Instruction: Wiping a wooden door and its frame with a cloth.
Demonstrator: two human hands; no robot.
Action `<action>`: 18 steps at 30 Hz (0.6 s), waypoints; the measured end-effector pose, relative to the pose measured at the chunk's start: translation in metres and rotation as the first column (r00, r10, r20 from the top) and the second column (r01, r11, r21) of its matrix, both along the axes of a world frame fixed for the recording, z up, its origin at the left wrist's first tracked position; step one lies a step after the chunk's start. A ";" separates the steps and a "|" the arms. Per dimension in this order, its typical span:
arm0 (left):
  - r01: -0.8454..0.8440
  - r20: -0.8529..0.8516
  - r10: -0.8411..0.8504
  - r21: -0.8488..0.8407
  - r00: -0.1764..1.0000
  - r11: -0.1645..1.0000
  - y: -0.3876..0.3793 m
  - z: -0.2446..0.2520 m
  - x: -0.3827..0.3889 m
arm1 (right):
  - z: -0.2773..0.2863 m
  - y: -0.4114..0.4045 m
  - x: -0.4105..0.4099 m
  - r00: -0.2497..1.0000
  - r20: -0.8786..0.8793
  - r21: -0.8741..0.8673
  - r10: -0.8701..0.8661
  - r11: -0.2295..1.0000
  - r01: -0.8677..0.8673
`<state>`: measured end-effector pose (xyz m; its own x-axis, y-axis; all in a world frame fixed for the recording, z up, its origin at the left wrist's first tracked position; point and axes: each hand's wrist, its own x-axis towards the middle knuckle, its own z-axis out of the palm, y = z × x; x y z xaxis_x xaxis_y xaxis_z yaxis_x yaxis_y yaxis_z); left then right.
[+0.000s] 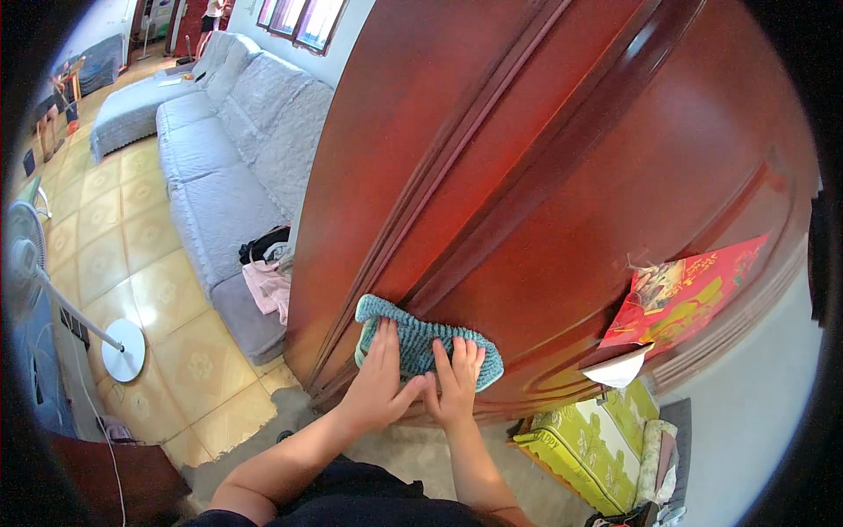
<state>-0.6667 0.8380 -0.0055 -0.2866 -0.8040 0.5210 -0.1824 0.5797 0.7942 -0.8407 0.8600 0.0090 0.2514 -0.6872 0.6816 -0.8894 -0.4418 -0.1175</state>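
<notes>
A teal ribbed cleaning cloth lies spread against the lower part of a glossy reddish-brown wooden door. My left hand presses the cloth's left part to the wood, fingers pointing up. On its right part rests my right hand, its fingers slightly bent. The two thumbs meet or nearly meet below the cloth. Raised vertical moulding runs up the door from behind the cloth. To the right, a red printed paper calendar or poster hangs on the door with its lower corner curled away.
A yellow-green patterned box stands at lower right beside a white wall. Left are a grey covered sofa with clothes, a white standing fan and its cable. Two people appear far off at upper left.
</notes>
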 end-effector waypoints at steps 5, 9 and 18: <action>-0.008 -0.061 0.008 -0.003 0.998 1.000 0.000 -0.001 -0.002 | 0.002 0.000 -0.005 0.999 -0.015 -0.020 0.040 0.999 -0.040; -0.064 -0.074 0.065 0.017 0.995 0.998 0.001 -0.001 -0.003 | -0.005 -0.003 -0.015 0.996 -0.019 -0.055 0.086 0.995 -0.087; -0.181 -0.072 0.175 -0.084 0.982 0.980 0.001 -0.016 -0.022 | -0.040 -0.010 -0.029 0.997 0.003 -0.052 0.072 0.996 -0.071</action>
